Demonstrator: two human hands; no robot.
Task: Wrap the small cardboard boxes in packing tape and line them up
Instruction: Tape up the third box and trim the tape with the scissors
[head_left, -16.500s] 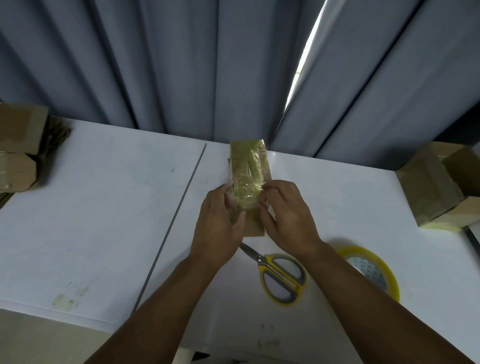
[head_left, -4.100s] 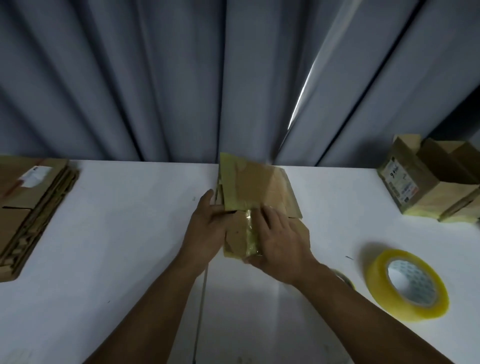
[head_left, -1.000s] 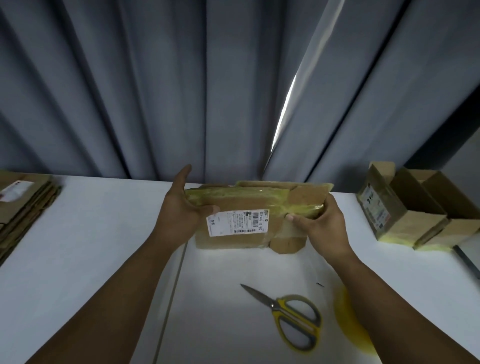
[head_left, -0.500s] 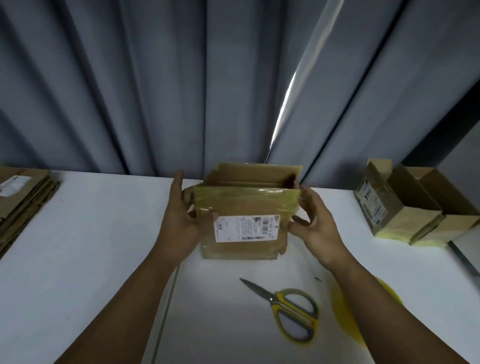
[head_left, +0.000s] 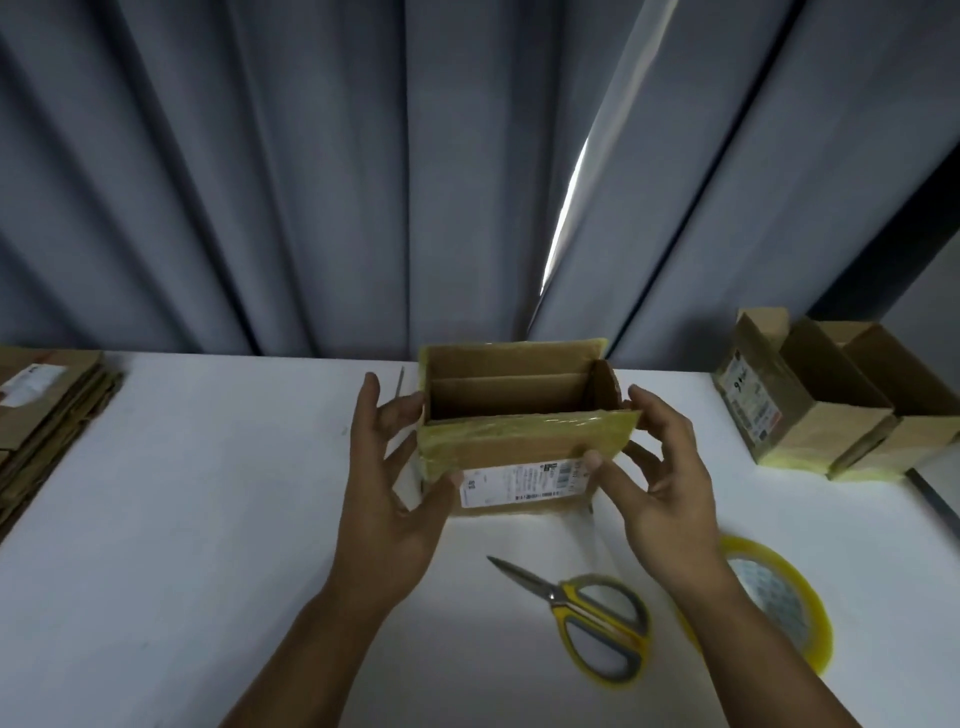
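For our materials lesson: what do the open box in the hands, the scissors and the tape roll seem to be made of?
The box: brown cardboard, matte inside; glossy yellowish film, likely packing tape, around its rim. The scissors: shiny grey blades, probably steel; yellow and grey handles, likely plastic. The tape roll: translucent yellowish film, probably plastic, glossy.

Heavy grey-blue fabric curtains (head_left: 311, 182) hang in deep vertical folds across the back, dropping behind the far edge of the flat white surface (head_left: 182, 519). Right of centre, a narrow slanted gap (head_left: 569, 208) between two panels lets in bright daylight. At the far right, a dark strip (head_left: 883, 249) borders a pale grey wall (head_left: 937, 306).
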